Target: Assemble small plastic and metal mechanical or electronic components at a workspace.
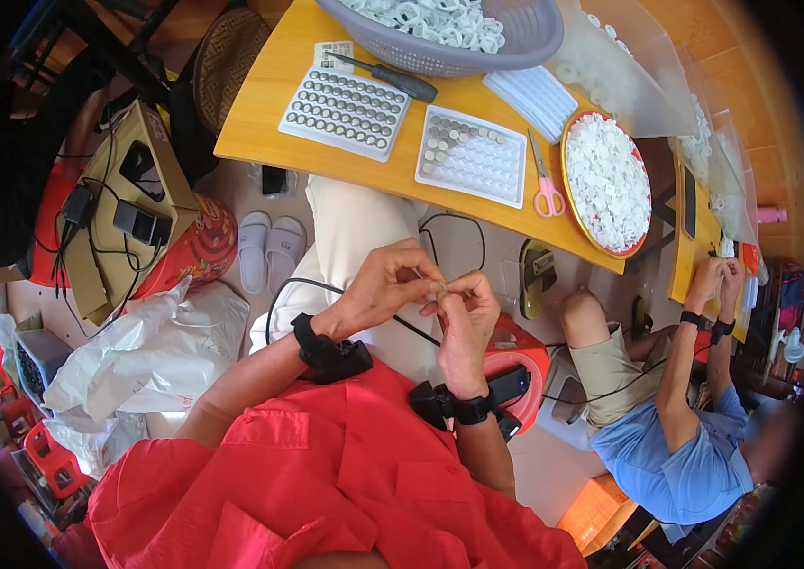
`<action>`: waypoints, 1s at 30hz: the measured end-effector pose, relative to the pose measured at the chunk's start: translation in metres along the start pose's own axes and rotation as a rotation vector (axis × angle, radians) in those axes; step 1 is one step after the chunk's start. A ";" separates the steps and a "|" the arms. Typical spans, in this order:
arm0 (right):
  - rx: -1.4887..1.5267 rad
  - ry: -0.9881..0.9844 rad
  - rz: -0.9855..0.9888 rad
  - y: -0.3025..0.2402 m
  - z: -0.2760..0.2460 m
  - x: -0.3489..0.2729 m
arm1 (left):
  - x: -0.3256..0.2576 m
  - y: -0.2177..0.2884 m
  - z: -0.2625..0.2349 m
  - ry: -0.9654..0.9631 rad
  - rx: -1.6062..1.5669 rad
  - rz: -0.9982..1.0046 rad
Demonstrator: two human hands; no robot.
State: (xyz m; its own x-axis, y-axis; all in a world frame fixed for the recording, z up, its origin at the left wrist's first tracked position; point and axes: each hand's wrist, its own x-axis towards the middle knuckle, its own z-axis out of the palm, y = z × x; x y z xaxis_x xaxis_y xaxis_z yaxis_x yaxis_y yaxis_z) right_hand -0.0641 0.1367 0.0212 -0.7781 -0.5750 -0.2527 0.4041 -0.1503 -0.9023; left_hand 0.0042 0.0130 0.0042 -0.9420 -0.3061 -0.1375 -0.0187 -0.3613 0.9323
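Observation:
My left hand (389,284) and my right hand (465,327) meet in front of my lap, fingertips pinched together. Between them is a small, pale piece (441,288), too small to make out; which hand grips it is unclear. Both wrists wear black strapped devices. Beyond the hands, on the yellow table (260,123), lies a white tray (364,148) filled with rows of round silver button cells. A second white tray (478,184) beside it holds cells only in its upper left part; its other pockets are bare.
A screwdriver (402,82), pink-handled scissors (547,194), a red-rimmed plate (566,156) of small white parts and a grey basket (440,62) of white rings are on the table. Right, a co-worker in a blue shirt (672,465) sits. A black cable (312,283) crosses my lap.

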 end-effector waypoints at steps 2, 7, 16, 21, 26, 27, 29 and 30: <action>0.049 -0.022 0.018 -0.001 -0.001 0.001 | 0.001 0.004 0.000 -0.014 0.017 -0.013; -0.045 0.031 -0.019 -0.002 0.002 0.000 | 0.003 0.005 -0.001 -0.029 -0.041 -0.071; -0.227 0.043 -0.058 -0.001 0.001 0.002 | 0.002 0.001 0.002 0.004 -0.107 -0.027; -0.208 0.028 -0.043 0.000 0.000 0.004 | 0.003 -0.008 0.005 0.053 -0.041 0.048; -0.229 0.061 -0.072 0.003 0.004 0.001 | 0.003 -0.003 0.007 0.055 0.011 -0.006; -0.307 0.080 -0.136 0.004 0.006 0.000 | 0.003 -0.003 0.007 0.054 0.014 -0.009; -0.385 0.100 -0.202 0.005 0.007 0.001 | 0.004 -0.001 0.007 0.052 0.016 -0.011; -0.586 0.098 -0.296 0.004 0.007 0.003 | 0.005 0.000 0.007 0.075 0.028 -0.021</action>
State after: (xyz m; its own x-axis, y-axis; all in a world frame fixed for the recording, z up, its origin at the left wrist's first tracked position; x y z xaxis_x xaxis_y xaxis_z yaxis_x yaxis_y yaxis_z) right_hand -0.0608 0.1286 0.0192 -0.8676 -0.4964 0.0298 -0.1407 0.1877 -0.9721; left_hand -0.0028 0.0178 0.0064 -0.9136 -0.3643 -0.1804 -0.0482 -0.3435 0.9379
